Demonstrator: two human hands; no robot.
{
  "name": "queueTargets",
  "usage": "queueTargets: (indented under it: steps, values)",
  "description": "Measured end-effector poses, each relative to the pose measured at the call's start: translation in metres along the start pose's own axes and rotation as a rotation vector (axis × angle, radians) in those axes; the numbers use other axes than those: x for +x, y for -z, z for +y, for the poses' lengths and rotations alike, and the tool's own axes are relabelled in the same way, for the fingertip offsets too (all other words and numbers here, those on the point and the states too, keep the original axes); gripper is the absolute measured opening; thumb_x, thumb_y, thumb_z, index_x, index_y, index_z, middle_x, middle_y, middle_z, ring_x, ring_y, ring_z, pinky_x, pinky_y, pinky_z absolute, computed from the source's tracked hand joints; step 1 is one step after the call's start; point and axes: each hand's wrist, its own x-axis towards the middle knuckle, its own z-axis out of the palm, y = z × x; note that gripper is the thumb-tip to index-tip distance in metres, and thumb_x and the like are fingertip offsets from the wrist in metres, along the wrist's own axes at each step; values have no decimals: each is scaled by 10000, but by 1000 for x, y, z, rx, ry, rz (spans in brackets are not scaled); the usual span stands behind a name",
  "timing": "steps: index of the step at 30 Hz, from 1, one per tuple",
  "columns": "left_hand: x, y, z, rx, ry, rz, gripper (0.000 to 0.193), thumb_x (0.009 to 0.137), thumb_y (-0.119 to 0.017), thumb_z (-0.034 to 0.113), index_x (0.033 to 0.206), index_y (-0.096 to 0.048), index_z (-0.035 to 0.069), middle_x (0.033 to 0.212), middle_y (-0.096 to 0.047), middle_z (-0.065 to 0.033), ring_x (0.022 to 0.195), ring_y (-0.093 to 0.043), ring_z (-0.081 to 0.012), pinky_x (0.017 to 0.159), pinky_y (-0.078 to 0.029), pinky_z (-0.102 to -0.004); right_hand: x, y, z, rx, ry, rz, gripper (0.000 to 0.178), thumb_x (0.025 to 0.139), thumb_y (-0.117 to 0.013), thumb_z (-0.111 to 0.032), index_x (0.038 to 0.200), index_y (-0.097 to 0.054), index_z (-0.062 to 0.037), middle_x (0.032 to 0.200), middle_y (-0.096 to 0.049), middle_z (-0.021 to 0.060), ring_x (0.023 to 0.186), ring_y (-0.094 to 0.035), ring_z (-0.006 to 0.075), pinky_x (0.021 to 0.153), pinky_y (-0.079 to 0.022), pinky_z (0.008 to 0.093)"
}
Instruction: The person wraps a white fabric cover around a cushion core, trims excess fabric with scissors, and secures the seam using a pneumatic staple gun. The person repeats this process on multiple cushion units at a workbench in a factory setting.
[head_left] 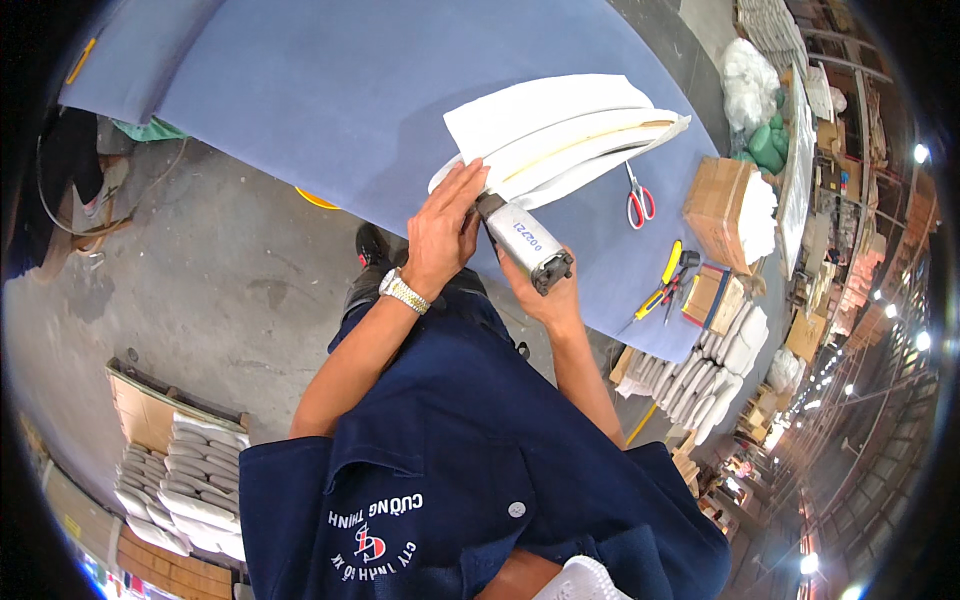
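A curved piece wrapped in white fabric [560,125] lies on the blue-covered table [330,90], with a pale wooden edge showing along its curve. My left hand [445,225] grips its near left end, fingers laid along the fabric. In my right hand [550,300] is a silver staple gun [522,240]. The gun's dark nose points at that same end, close to my left fingers; whether it touches the fabric I cannot tell. Right of the piece lie scissors [640,205] with red and white handles.
At the table's right edge are a yellow cutter [672,265], a small open box [706,295] and a cardboard box [715,215] with white stuffing. Padded pieces are stacked at the near right [690,380] and on the floor at lower left [200,470]. Another person's leg [75,165] shows at far left.
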Motion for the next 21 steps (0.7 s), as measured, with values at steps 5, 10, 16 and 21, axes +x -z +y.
queueTargets:
  steps: [5, 10, 16, 21]
  values:
    - [-4, -3, -2, -36, -8, -5, 700, 768, -742, -77, 1426, -607, 123, 1481, -589, -101, 1372, -555, -332, 1042, -553, -408, -10, -3, 7, -14, -58, 6, 297, 842, -756, -98, 1101, -703, 37, 943, -764, 143, 852, -733, 174, 767, -554, 311]
    - [-13, -10, -6, -146, 46, 6, 877, 758, -777, -59, 1550, -440, 113, 1492, -557, -189, 1354, -559, -372, 1075, -525, -436, -26, 11, 18, 61, -248, -14, 316, 867, -792, -128, 1121, -715, 42, 981, -772, 116, 887, -723, 159, 800, -549, 299]
    - [-29, -22, -11, -145, 101, 15, 1003, 788, -855, 123, 1612, -287, 74, 1482, -551, -228, 1297, -598, -390, 1033, -544, -427, -73, 56, 62, -153, -353, -61, 375, 830, -858, -210, 1078, -717, 34, 951, -760, 138, 869, -723, 204, 787, -551, 332]
    - [-36, -27, -14, -118, 187, -20, 989, 783, -882, 272, 1582, -348, 40, 1495, -541, -232, 1303, -598, -388, 1071, -520, -429, -80, 111, 160, -609, -380, 127, 591, 752, -891, -318, 1185, -687, 28, 1115, -721, 214, 1042, -686, 387, 925, -532, 452]
